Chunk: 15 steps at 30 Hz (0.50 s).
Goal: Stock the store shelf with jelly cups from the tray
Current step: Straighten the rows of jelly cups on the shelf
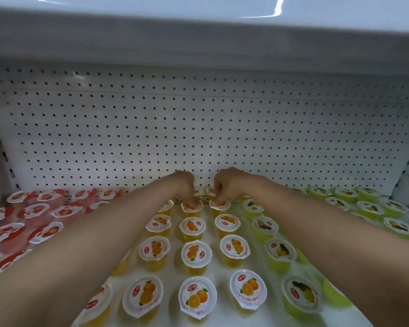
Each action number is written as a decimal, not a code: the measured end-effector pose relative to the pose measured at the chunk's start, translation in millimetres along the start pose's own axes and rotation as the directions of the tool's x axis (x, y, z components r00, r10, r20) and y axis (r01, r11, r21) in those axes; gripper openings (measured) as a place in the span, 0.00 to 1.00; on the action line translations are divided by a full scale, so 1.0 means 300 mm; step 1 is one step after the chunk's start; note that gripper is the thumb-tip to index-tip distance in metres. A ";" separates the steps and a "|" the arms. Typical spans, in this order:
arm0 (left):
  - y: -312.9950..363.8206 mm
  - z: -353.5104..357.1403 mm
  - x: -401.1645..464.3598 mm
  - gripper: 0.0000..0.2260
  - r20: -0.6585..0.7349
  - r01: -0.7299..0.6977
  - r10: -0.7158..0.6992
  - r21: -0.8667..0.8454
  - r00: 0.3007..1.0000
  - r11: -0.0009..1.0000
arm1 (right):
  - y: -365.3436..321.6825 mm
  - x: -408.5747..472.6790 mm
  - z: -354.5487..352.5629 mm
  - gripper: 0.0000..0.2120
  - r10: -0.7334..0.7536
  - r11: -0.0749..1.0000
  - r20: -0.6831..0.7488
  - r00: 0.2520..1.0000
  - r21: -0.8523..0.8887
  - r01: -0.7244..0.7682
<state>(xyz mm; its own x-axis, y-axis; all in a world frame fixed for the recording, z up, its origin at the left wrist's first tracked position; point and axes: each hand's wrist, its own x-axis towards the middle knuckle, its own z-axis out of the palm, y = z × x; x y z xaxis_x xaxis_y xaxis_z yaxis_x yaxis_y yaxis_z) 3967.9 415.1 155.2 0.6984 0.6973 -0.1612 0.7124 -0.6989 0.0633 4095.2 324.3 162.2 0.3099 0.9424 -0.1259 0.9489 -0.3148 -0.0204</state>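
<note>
Head view: your two bare forearms reach over the white shelf floor (219, 310) toward its back edge, under the white perforated metal back panel (198, 128).

Along the shelf's left side stand the red strawberry jelly cups with white foil lids (41, 212), packed close from the back edge toward the front.

Your left hand (185, 187) is at the back of the shelf, fingers curled downward onto the lid rim of an orange jelly cup with a white fruit-printed lid (192, 207) in the middle column. The fingertips touch it; whether they actually pinch the rim cannot be told.

Your right hand (224, 186) sits just beside the left, fingers bent, thumb and forefinger meeting at the lid edge of a second orange jelly cup of the same kind (220, 205) in the next column.

In front of both hands, the remaining orange jelly cups (196, 254) stand upright in spaced columns running to the front edge.

Along the right side stand the yellow-green pineapple jelly cups with white lids (280, 252), reaching the back right corner.
</note>
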 end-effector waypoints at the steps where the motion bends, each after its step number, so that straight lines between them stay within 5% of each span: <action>1: 0.002 0.006 -0.003 0.20 0.013 0.001 -0.001 -0.010 1.000 1.000 | -0.004 -0.006 0.002 0.21 -0.005 1.000 -0.008 1.000 0.001 0.005; 15: 0.009 0.039 -0.034 0.23 -0.065 -0.052 0.050 -0.024 0.997 0.998 | -0.020 -0.038 0.043 0.20 0.030 0.999 -0.054 0.998 -0.032 -0.032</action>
<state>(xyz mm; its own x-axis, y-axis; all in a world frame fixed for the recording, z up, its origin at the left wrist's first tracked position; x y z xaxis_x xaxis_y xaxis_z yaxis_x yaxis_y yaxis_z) 3961.8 404.4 145.4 0.7362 0.6702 -0.0938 0.6767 -0.7301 0.0949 4085.2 314.1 150.9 0.3413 0.9371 -0.0726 0.9399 -0.3411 0.0155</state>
